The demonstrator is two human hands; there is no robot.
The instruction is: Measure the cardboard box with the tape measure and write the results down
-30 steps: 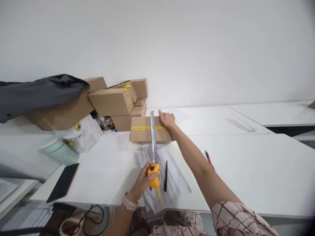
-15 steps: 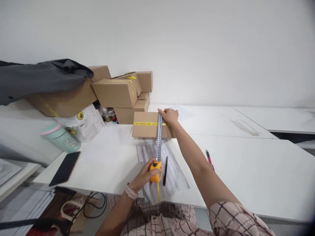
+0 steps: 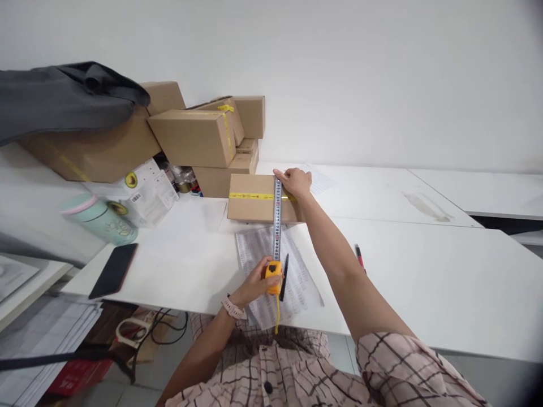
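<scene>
My left hand [image 3: 253, 284] is closed around the yellow case of a tape measure [image 3: 274, 276], low over the front of the desk. Its metal blade [image 3: 278, 220] runs straight out across a small taped cardboard box [image 3: 251, 210]. At the box's far edge, my right hand [image 3: 297, 182] pinches the blade's end, its other fingers curled over the box. A yellow strap hangs from the case. Below the case lie printed sheets [image 3: 297, 285] with a black pen [image 3: 285, 278] on them, just right of my left hand.
Several cardboard boxes [image 3: 190, 138] are stacked at the back left, beside a dark grey cloth item [image 3: 68, 102]. A mint tumbler [image 3: 102, 220] and a phone [image 3: 113, 271] sit on the left of the white desk [image 3: 403, 282]. A red-and-black pen [image 3: 360, 257] lies right of my forearm.
The view has tilted down slightly, so everything on the desk appears higher. Both hands keep their hold on the tape measure, and the blade still spans the box.
</scene>
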